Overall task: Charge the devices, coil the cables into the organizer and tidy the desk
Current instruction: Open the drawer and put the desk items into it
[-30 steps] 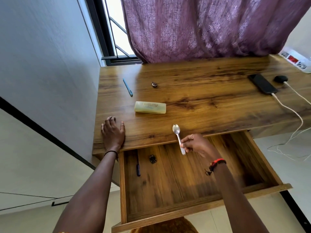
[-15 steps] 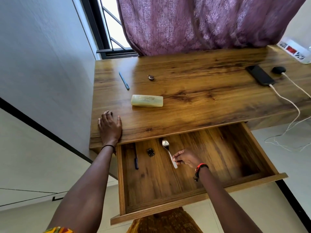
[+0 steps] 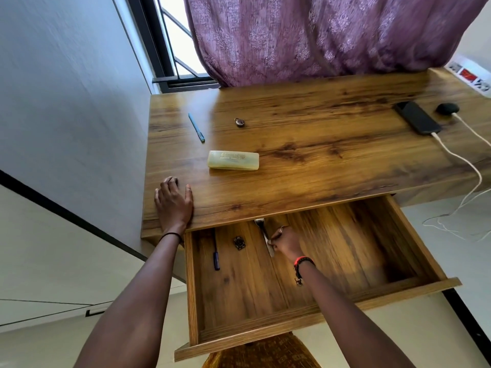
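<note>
Open drawer [image 3: 318, 317] pulled out toward the wearer below the desk [image 3: 332, 166]. Inside it the right hand [image 3: 286, 243] pinches the handle of a metal spoon [image 3: 262, 229] between thumb and fingertips. The spoon's long axis runs almost straight near to far — handle end toward the wearer, bowl end away and partly hidden under the desk's front edge — and it lies just left of the gripping hand; whether it touches the drawer floor cannot be told. Left of it in the drawer, apart from it, lie a small dark object [image 3: 239, 243] and a dark pen [image 3: 216, 257]. The left hand [image 3: 174, 204] rests palm down on the desk's near left corner, fingers extended and holding nothing, well apart from the spoon; the right hand is the one placed to set it down. Farther back on the desktop: a pale green case [image 3: 233, 160], a blue pen [image 3: 196, 128], a small round metal object [image 3: 240, 122]. At far right a phone [image 3: 417, 118] with a white cable [image 3: 451, 152] plugged in, beside a black puck [image 3: 447, 108] and a power strip [image 3: 471, 78]; the phone is judged to be on charge, so the step in hand is tidying
</note>
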